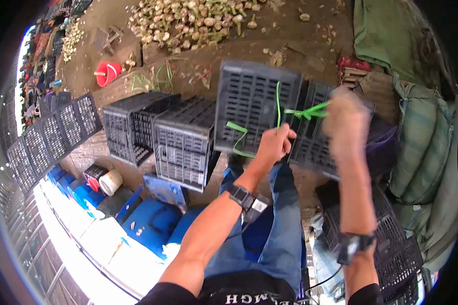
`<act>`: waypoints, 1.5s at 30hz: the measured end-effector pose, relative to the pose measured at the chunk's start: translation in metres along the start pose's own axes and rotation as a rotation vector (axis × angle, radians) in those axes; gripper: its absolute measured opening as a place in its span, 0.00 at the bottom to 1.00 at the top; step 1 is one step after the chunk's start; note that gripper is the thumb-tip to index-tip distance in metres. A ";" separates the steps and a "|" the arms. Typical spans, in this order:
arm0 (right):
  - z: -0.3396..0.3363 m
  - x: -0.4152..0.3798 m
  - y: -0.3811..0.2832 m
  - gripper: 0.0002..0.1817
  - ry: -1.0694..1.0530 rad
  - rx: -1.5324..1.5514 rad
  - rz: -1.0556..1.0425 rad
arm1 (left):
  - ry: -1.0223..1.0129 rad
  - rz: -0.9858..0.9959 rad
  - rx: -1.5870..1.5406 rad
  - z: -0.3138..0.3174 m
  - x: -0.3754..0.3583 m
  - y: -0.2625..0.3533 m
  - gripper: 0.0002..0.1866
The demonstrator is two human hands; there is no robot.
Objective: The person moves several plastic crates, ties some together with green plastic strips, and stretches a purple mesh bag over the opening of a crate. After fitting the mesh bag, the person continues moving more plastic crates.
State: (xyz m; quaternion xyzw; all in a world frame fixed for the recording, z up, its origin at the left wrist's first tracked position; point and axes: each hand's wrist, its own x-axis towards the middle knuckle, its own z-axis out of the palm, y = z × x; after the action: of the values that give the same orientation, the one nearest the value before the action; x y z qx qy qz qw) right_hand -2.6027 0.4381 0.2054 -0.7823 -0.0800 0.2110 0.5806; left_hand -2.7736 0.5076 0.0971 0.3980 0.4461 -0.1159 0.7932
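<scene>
My left hand (277,144) has its fingers closed on a thin green strap (278,104) at the front edge of a black plastic crate (254,99). The strap stands up from the fingers, and another green end (236,127) lies curled over the crate, left of the hand. My right hand (345,118) is raised over a second black crate (310,145), smeared by motion. A knotted bunch of green strap (310,112) reaches to its fingers, which look closed on it.
More black crates (185,142) stand to the left, with crate panels (56,140) beyond. A pile of bulbs (188,23) lies at the top, near a red bucket (107,73). Blue barrels (152,223) are at lower left, green sacks (417,137) at right.
</scene>
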 end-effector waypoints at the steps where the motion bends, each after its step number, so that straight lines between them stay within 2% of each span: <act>1: -0.019 0.003 -0.042 0.14 0.009 -0.125 -0.209 | 0.024 0.027 -0.022 -0.005 -0.011 -0.001 0.25; 2: -0.036 0.003 -0.074 0.12 -0.027 0.040 -0.242 | 0.029 0.089 -0.037 -0.007 -0.011 0.010 0.26; 3: -0.053 0.002 -0.105 0.10 -0.068 0.205 -0.270 | 0.052 0.066 -0.024 -0.006 -0.018 0.019 0.27; 4: -0.064 -0.007 -0.130 0.08 -0.195 0.650 -0.084 | 0.057 0.058 -0.054 -0.007 -0.026 0.024 0.26; 5: -0.067 -0.020 -0.148 0.08 -0.234 0.599 -0.059 | 0.024 0.053 -0.081 -0.004 -0.033 0.037 0.27; 6: -0.062 -0.035 -0.162 0.06 -0.296 0.387 -0.062 | -0.009 0.031 -0.108 0.000 -0.046 0.044 0.27; 8: -0.036 -0.060 -0.184 0.06 -0.578 -0.177 -0.161 | -0.301 -0.021 -0.187 0.003 -0.075 0.069 0.32; 9: -0.023 -0.074 -0.187 0.07 -0.724 -0.273 -0.231 | -0.243 -0.187 -0.376 0.020 -0.088 0.090 0.33; 10: -0.006 -0.088 -0.162 0.08 -0.788 -0.134 -0.292 | -0.187 -0.365 -0.552 0.028 -0.104 0.102 0.35; 11: 0.014 -0.097 -0.168 0.07 -0.768 -0.110 -0.490 | -0.450 -0.112 -0.416 0.000 -0.105 0.081 0.35; 12: 0.035 -0.115 -0.141 0.04 -0.771 -0.056 -0.560 | -0.397 -0.155 -0.489 -0.003 -0.143 0.124 0.34; 14: 0.044 -0.145 -0.157 0.10 -0.990 -0.253 -0.050 | -0.484 0.011 -0.657 -0.039 -0.166 0.143 0.30; 15: 0.052 -0.155 -0.156 0.10 -0.978 -0.261 -0.064 | -0.395 0.003 -0.662 -0.057 -0.174 0.149 0.29; 16: 0.061 -0.163 -0.151 0.12 -0.925 -0.231 0.028 | -0.357 -0.055 -0.718 -0.076 -0.184 0.156 0.28; 17: 0.069 -0.172 -0.146 0.14 -0.874 -0.198 0.124 | -0.253 -0.057 -0.643 -0.089 -0.196 0.159 0.27; 18: 0.077 -0.180 -0.143 0.14 -0.869 -0.200 0.114 | -0.148 -0.053 -0.567 -0.104 -0.206 0.158 0.26; 20: 0.091 -0.191 -0.136 0.16 -0.770 -0.212 0.156 | -0.267 0.003 -0.488 -0.139 -0.226 0.143 0.25; 21: 0.099 -0.196 -0.134 0.15 -0.829 -0.174 0.228 | -0.170 0.065 -0.326 -0.148 -0.243 0.144 0.23; 23: 0.113 -0.216 -0.140 0.14 -0.730 -0.071 0.213 | -0.007 -0.066 -0.090 -0.187 -0.255 0.155 0.20; 24: 0.116 -0.223 -0.144 0.15 -0.644 0.034 0.199 | 0.099 0.055 0.033 -0.214 -0.252 0.157 0.17; 25: 0.115 -0.226 -0.136 0.17 -0.687 0.008 0.280 | 0.149 0.097 0.001 -0.261 -0.238 0.163 0.13; 26: 0.115 -0.230 -0.129 0.17 -0.675 0.008 0.269 | 0.318 0.405 0.442 -0.299 -0.233 0.184 0.10; 27: 0.112 -0.234 -0.121 0.16 -0.648 0.008 0.321 | 0.427 0.438 0.527 -0.346 -0.231 0.216 0.10; 28: 0.110 -0.239 -0.109 0.15 -0.627 0.009 0.376 | 0.635 0.537 0.511 -0.414 -0.219 0.244 0.12; 29: 0.108 -0.247 -0.083 0.15 -0.573 0.189 0.406 | 0.816 0.786 0.399 -0.517 -0.183 0.260 0.16; 30: 0.099 -0.249 -0.072 0.14 -0.544 0.144 0.335 | 1.057 0.699 0.751 -0.557 -0.219 0.315 0.21; 31: 0.093 -0.249 -0.056 0.14 -0.538 0.088 0.433 | 1.244 0.680 0.934 -0.531 -0.275 0.368 0.24; 32: 0.085 -0.249 -0.040 0.15 -0.520 -0.030 0.433 | 1.216 0.631 0.523 -0.537 -0.297 0.396 0.23; 33: 0.075 -0.251 -0.016 0.15 -0.516 -0.122 0.285 | 1.198 0.761 0.454 -0.453 -0.339 0.407 0.22; 34: 0.063 -0.253 -0.015 0.13 -0.503 -0.034 0.415 | 1.153 0.808 0.581 -0.464 -0.352 0.408 0.20; 35: 0.070 -0.252 -0.031 0.12 -0.403 -0.044 0.505 | 1.085 0.796 0.627 -0.472 -0.354 0.400 0.17; 36: 0.063 -0.253 -0.012 0.10 -0.428 0.017 0.544 | 1.015 0.784 0.670 -0.479 -0.354 0.393 0.13; 37: 0.058 -0.259 0.010 0.10 -0.441 0.056 0.612 | 1.059 0.591 0.692 -0.460 -0.358 0.381 0.10; 38: 0.059 -0.265 0.026 0.09 -0.430 0.089 0.670 | 0.881 0.913 0.960 -0.507 -0.331 0.350 0.09; 39: 0.065 -0.272 0.031 0.09 -0.452 0.100 0.666 | 0.798 0.681 0.646 -0.460 -0.341 0.332 0.08; 40: 0.064 -0.274 0.030 0.09 -0.412 0.053 0.711 | 0.739 0.627 0.506 -0.437 -0.336 0.317 0.08; 42: 0.066 -0.283 0.031 0.10 -0.364 -0.013 0.748 | 0.602 0.289 0.317 -0.421 -0.336 0.299 0.07; 44: 0.081 -0.288 0.034 0.10 -0.353 -0.024 0.776 | 0.506 0.200 0.343 -0.430 -0.320 0.290 0.08; 45: 0.091 -0.292 0.038 0.10 -0.347 -0.040 0.766 | 0.558 0.182 0.412 -0.428 -0.317 0.295 0.10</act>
State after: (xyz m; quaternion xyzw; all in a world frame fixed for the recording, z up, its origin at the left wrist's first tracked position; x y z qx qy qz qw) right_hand -2.9082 0.3981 0.2173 -0.7197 0.1159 0.5384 0.4228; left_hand -3.0600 0.9613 0.3846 0.6039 0.5756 -0.0193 0.5510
